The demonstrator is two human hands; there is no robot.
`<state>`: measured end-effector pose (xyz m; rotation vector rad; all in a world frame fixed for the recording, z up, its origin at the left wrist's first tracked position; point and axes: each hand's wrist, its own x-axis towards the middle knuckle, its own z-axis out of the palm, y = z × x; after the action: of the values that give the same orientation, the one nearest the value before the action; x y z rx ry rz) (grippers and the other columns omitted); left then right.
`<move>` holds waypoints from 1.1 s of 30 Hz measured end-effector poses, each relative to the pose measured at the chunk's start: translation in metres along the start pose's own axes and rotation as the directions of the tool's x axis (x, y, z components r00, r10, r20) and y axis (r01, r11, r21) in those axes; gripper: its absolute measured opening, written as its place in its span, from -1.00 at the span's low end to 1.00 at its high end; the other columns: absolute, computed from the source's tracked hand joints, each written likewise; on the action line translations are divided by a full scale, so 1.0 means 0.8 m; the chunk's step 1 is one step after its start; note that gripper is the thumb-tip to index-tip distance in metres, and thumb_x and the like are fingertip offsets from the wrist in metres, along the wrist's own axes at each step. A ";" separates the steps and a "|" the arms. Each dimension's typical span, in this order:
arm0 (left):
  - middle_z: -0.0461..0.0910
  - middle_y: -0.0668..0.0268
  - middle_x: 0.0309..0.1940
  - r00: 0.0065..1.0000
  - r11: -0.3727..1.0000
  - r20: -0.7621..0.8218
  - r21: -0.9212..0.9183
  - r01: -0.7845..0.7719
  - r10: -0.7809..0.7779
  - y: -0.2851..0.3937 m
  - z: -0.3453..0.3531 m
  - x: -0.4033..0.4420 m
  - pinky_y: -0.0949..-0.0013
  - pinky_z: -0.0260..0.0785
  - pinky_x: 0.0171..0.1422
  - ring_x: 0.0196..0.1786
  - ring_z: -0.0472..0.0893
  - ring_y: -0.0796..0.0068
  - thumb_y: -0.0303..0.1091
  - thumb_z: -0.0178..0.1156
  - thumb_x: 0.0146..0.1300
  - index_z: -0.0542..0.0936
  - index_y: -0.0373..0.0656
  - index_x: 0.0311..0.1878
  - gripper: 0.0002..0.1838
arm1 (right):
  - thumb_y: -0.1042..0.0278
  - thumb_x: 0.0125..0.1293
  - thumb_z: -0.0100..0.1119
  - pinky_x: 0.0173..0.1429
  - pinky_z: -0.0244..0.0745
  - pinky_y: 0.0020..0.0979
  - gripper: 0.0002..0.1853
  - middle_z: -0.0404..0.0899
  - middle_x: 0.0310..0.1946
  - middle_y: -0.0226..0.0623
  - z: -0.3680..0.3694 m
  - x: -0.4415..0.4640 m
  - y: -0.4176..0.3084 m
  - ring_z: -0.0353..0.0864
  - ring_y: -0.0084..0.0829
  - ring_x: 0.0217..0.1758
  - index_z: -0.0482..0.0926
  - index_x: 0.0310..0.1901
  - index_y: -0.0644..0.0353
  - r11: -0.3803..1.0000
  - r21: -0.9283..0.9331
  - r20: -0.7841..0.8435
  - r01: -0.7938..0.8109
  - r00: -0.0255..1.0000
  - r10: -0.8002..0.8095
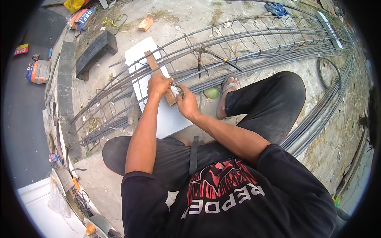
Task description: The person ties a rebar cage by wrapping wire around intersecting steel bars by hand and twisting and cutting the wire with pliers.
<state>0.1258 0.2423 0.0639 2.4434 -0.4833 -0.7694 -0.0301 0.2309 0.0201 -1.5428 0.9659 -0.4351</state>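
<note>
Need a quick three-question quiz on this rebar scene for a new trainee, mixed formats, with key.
1. Multiple choice: what flat thing lies beneath the wooden strip?
A) A blue cloth
B) A white board
C) A black block

2. True or false: the left hand is on the wooden strip.

3. Fill in the colour: the round object on the ground near the foot is ____.

Key: 1 B; 2 true; 3 green.
</note>
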 end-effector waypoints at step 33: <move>0.80 0.08 -0.38 0.866 0.916 -0.300 0.098 -0.389 0.400 -0.033 0.015 -0.038 0.10 0.59 -0.08 -0.29 0.79 0.06 -0.24 0.39 0.23 0.82 -0.17 -0.25 -0.80 | 0.28 0.24 0.36 0.16 0.72 -0.10 -0.72 0.80 0.01 -0.02 -0.042 0.163 -0.104 0.81 -0.08 0.11 0.80 -0.07 0.22 0.419 -0.751 0.560 0.510 0.829 -0.007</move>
<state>0.0995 0.2729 0.0527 2.3223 -0.8384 -0.1950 0.0490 0.1048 0.0744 -2.6510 0.4998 0.3621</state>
